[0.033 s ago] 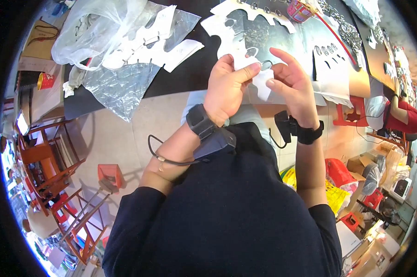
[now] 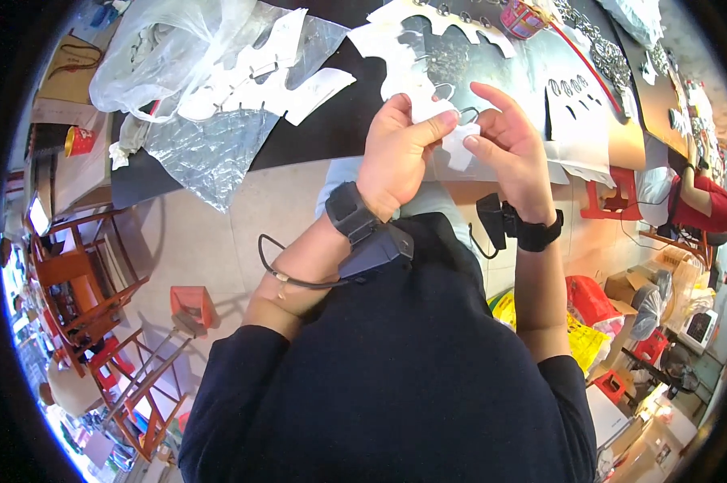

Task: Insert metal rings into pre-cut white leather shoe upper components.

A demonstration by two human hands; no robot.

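A white strip of card with a scalloped edge [image 2: 402, 76] runs from the far part of the table into my hands. Metal rings sit along it, and one dark ring [image 2: 468, 115] stands up at the end I hold. My left hand [image 2: 396, 153] is closed on the strip, thumb pressed on top. My right hand [image 2: 520, 165] pinches the strip's near end by the ring with thumb and bent fingers, its index finger raised. The fingertips partly hide the ring's lower part. A second scalloped white card with rings [image 2: 448, 22] lies beyond.
At the left lie a clear plastic bag [image 2: 166, 68] and more white cut cards [image 2: 319, 90] on clear film [image 2: 210, 153]. On the right are a sheet with small rings [image 2: 577, 133], a red-and-yellow tub [image 2: 521, 19] and a heap of metal rings [image 2: 609, 60]. A person in red sits far right.
My left thumb has shifted slightly to the right, and the held end of the strip has tilted a little. My right hand is nearly still.
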